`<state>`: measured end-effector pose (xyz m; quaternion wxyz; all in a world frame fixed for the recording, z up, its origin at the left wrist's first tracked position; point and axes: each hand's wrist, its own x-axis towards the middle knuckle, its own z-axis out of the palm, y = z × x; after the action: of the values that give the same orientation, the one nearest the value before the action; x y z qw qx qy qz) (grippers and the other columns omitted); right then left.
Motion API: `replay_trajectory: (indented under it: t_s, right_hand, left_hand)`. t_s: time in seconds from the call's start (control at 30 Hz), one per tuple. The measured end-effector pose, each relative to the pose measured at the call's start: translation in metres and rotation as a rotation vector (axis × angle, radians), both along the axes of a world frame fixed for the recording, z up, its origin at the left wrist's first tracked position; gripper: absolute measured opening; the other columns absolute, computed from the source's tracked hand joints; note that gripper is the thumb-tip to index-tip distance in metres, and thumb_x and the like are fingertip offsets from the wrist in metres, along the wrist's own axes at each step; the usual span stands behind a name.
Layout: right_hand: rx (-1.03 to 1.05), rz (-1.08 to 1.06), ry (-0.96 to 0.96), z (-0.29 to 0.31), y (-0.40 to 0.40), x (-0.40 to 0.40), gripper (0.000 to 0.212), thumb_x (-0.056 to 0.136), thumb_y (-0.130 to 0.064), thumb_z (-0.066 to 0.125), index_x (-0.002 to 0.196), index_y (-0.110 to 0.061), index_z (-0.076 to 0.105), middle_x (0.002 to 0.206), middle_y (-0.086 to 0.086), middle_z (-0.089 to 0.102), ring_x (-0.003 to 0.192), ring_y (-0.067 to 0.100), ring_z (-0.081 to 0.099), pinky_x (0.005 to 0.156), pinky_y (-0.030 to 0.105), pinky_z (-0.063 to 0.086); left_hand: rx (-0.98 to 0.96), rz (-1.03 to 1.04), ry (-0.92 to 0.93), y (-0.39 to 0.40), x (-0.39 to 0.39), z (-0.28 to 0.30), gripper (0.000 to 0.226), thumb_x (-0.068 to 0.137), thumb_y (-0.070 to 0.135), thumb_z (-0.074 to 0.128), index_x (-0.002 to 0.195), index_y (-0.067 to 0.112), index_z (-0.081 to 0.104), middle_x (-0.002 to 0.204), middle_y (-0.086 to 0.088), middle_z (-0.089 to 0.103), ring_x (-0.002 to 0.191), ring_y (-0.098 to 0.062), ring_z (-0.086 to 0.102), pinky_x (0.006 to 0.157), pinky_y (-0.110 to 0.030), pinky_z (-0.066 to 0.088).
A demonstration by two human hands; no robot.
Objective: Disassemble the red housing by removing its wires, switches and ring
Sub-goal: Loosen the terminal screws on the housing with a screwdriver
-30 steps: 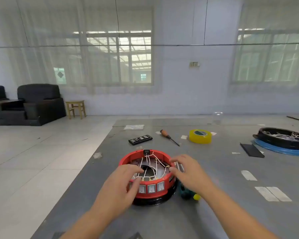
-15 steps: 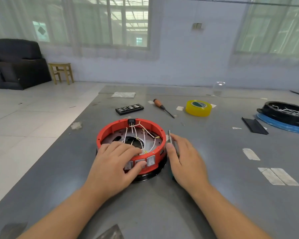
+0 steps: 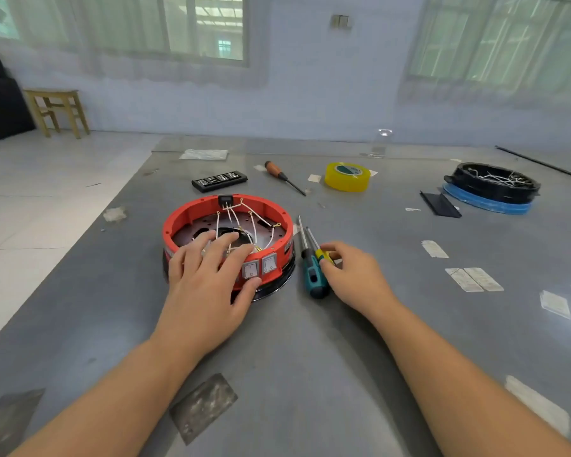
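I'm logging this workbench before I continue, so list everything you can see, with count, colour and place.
Housing: one, red, centre-left of table, wires and switches in place.
Screwdrivers: two, teal and yellow handles, right of housing.
Wooden-handled screwdriver: one, orange-brown, behind housing.
Bit case: one, black, behind housing.
Tape roll: one, yellow, far centre.
Black tray: one, on blue base, far right.
Stool: one, wooden, far left floor.
Left hand: rests on housing's near rim.
Right hand: pinches yellow screwdriver handle.
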<state>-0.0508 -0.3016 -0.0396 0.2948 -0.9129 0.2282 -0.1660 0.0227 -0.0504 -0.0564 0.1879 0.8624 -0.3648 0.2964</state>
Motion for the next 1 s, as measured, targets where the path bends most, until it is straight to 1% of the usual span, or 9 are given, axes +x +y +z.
replay_trajectory:
  t_s: [0.13,0.2,0.27,0.33,0.47,0.63,0.7,0.87,1.0]
  right_hand:
    - [-0.054,-0.007,0.045,0.007,-0.005,0.000,0.027,0.094,-0.031,0.058,0.120,-0.034,0.067,0.112,-0.005,0.072,0.104,0.021,0.064,0.093,0.039,0.055]
    - [-0.094,-0.003,0.082,0.011,-0.005,0.001,0.029,0.091,-0.030,0.059,0.119,-0.033,0.067,0.113,-0.002,0.072,0.102,0.023,0.064,0.090,0.039,0.056]
    - [-0.096,-0.007,0.083,0.012,-0.006,0.003,0.031,0.089,-0.028,0.059,0.118,-0.034,0.068,0.113,-0.001,0.071,0.101,0.024,0.064,0.087,0.038,0.057]
    - [-0.093,-0.024,0.059,0.012,-0.005,0.004,0.033,0.086,-0.028,0.059,0.117,-0.035,0.068,0.112,0.000,0.071,0.101,0.025,0.064,0.086,0.036,0.057]
    - [-0.177,-0.017,0.033,0.007,-0.008,0.009,0.034,0.086,-0.029,0.059,0.118,-0.035,0.068,0.110,0.002,0.072,0.103,0.029,0.064,0.085,0.037,0.055]
    - [-0.446,-0.075,0.063,0.005,-0.046,0.022,0.039,0.095,-0.019,0.049,0.131,-0.028,0.063,0.115,0.010,0.067,0.107,0.032,0.056,0.080,0.038,0.048]
    - [-0.510,-0.123,0.069,0.002,-0.063,0.026,0.041,0.098,-0.018,0.045,0.135,-0.028,0.061,0.119,0.009,0.064,0.110,0.032,0.053,0.084,0.038,0.046]
    - [-0.440,-0.129,0.076,-0.009,-0.084,0.031,0.043,0.099,-0.021,0.042,0.138,-0.033,0.056,0.121,0.008,0.062,0.114,0.030,0.052,0.089,0.040,0.048]
    - [-0.524,-0.152,0.089,-0.007,-0.078,0.026,0.041,0.101,-0.029,0.046,0.142,-0.033,0.054,0.136,0.007,0.057,0.123,0.030,0.049,0.101,0.042,0.039]
  left_hand:
    - [0.035,-0.086,-0.191,-0.014,-0.006,0.002,0.043,0.096,0.041,0.055,0.133,0.021,0.065,0.145,-0.004,0.060,0.141,-0.034,0.047,0.115,-0.051,0.029]
    - [0.088,-0.141,-0.301,-0.025,-0.007,0.003,0.035,0.098,0.038,0.057,0.125,0.019,0.069,0.138,-0.006,0.064,0.137,-0.034,0.053,0.112,-0.052,0.035]
    - [0.141,-0.165,-0.342,-0.036,-0.006,0.009,0.031,0.099,0.037,0.056,0.119,0.018,0.070,0.133,-0.010,0.066,0.133,-0.035,0.056,0.108,-0.052,0.039]
    - [0.175,-0.178,-0.329,-0.046,-0.006,0.015,0.032,0.099,0.040,0.057,0.118,0.019,0.071,0.132,-0.010,0.067,0.131,-0.034,0.057,0.107,-0.052,0.042]
    - [0.247,-0.185,-0.265,-0.059,-0.015,0.008,0.040,0.099,0.050,0.056,0.127,0.028,0.072,0.132,-0.003,0.070,0.135,-0.034,0.057,0.110,-0.054,0.038]
    - [0.267,-0.155,-0.247,-0.058,-0.016,0.003,0.038,0.099,0.044,0.057,0.131,0.030,0.072,0.118,0.000,0.076,0.140,-0.035,0.054,0.111,-0.050,0.036]
    - [0.266,-0.150,-0.248,-0.059,-0.016,0.003,0.037,0.100,0.043,0.056,0.131,0.030,0.072,0.116,0.000,0.076,0.140,-0.035,0.053,0.111,-0.050,0.037]
    - [0.276,-0.153,-0.222,-0.060,-0.015,0.003,0.038,0.100,0.042,0.056,0.133,0.030,0.071,0.119,-0.001,0.076,0.141,-0.036,0.053,0.111,-0.050,0.038]
    - [0.245,-0.151,-0.244,-0.060,-0.016,0.002,0.039,0.097,0.041,0.063,0.132,0.029,0.071,0.136,-0.005,0.069,0.142,-0.036,0.051,0.110,-0.051,0.040]
